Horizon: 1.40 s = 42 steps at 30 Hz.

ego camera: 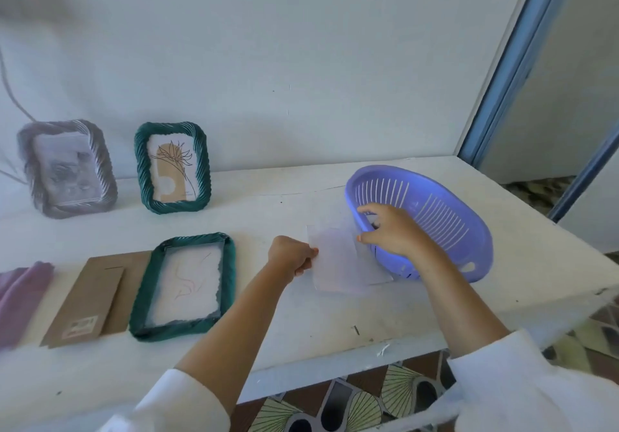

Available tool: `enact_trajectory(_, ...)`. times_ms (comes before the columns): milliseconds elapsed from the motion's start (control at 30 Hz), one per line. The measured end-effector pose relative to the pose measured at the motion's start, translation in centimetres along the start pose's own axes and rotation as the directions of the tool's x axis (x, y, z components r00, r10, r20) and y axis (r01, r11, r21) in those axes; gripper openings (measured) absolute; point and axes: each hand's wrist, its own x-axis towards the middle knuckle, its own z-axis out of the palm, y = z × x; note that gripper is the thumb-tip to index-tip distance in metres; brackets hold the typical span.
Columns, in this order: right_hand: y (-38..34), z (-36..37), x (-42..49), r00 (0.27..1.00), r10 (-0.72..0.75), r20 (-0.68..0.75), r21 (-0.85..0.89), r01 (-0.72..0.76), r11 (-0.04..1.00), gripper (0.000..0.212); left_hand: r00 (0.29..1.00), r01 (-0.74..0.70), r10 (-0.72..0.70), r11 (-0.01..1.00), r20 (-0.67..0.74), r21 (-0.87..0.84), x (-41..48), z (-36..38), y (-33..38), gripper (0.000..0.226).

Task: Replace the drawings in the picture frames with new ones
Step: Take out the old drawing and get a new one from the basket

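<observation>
Left hand [290, 253] is curled shut, pinching the left edge of a pale sheet [338, 259] that lies flat on the white table [301, 314]. Right hand [390, 229] hooks its fingers loosely over the near rim of the purple basket [445, 220], just beside the sheet's right edge. Off to the left, a green frame [182, 286] lies face down with a faint drawing showing inside, its brown backing board [90, 297] alongside. Further back, another green frame [172, 167] and a grey frame [67, 168] stand upright against the wall.
</observation>
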Motion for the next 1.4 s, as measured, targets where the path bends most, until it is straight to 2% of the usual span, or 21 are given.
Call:
enact_trajectory(100,0.3,-0.3,0.2,0.998,-0.057,0.002,0.008,0.057,0.998,0.052,0.997,-0.004,0.005,1.0,-0.074,0.014,0.4,1.1,-0.4,0.013)
enact_trajectory(267,0.6,-0.6,0.4,0.995,-0.102,0.013,0.01,0.102,0.995,0.051,0.994,-0.003,0.005,1.0,-0.114,0.015,0.7,2.0,-0.3,0.019)
enact_trajectory(500,0.5,-1.2,1.1,0.995,-0.102,0.012,0.063,0.101,0.993,0.052,0.983,-0.065,0.094,0.982,-0.159,0.178,0.7,3.3,0.6,0.016)
enact_trajectory(600,0.4,-1.3,1.3,0.995,-0.102,0.004,0.068,0.101,0.993,0.051,0.978,-0.097,0.136,0.967,-0.157,0.235,0.7,3.9,0.7,0.026)
enact_trajectory(933,0.1,-1.1,1.1,0.995,-0.097,0.01,0.073,0.096,0.993,0.051,0.972,-0.153,0.209,0.909,-0.105,0.389,0.6,4.8,0.4,0.033)
enact_trajectory(1067,-0.1,-0.5,0.8,0.995,-0.095,0.02,0.035,0.095,0.995,0.051,0.973,-0.156,0.209,0.913,-0.102,0.378,0.7,5.0,0.2,0.03)
enact_trajectory(1167,-0.1,-0.3,0.6,0.995,-0.095,0.014,0.019,0.095,0.995,0.051,0.972,-0.167,0.219,0.904,-0.091,0.393,0.6,5.1,0.1,0.018)
enact_trajectory(1233,-0.1,-0.4,0.4,0.995,-0.093,0.021,0.025,0.092,0.995,0.05,0.968,-0.168,0.232,0.885,-0.1,0.434,0.6,5.0,0.1,0.021)
enact_trajectory(1300,0.1,-0.6,0.4,0.996,-0.077,0.04,0.066,0.074,0.995,0.049,0.95,-0.183,0.282,0.854,-0.137,0.487,0.5,4.9,0.6,0.026)
enact_trajectory(1400,0.9,-2.2,0.8,1.0,-0.022,0.016,0.182,0.019,0.983,0.042,0.891,-0.321,0.414,0.865,-0.189,0.385,0.0,4.9,2.1,0.026)
